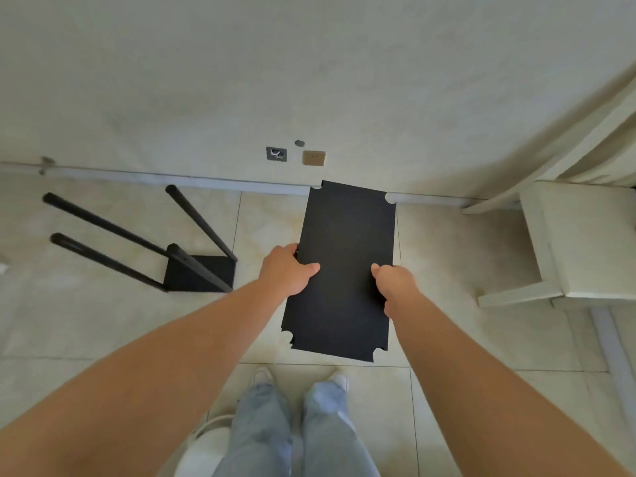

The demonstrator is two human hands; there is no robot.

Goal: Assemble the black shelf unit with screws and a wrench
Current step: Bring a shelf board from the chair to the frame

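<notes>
A flat black shelf board (347, 242) with round notches at its corners is held above the tiled floor in front of me. My left hand (287, 270) grips its left edge, thumb on top. My right hand (392, 284) grips its right edge lower down, fingers hidden under the board. To the left, a partly built black frame (192, 270) lies on its side on the floor: a small black panel with several black tube legs (103, 225) pointing left and away. No screws or wrench are in view.
A pale wall with a socket plate (313, 158) and an open outlet box (276, 154) runs behind. A cream chair (568, 242) stands at the right. A white round object (206, 445) sits by my legs and white shoes at the bottom.
</notes>
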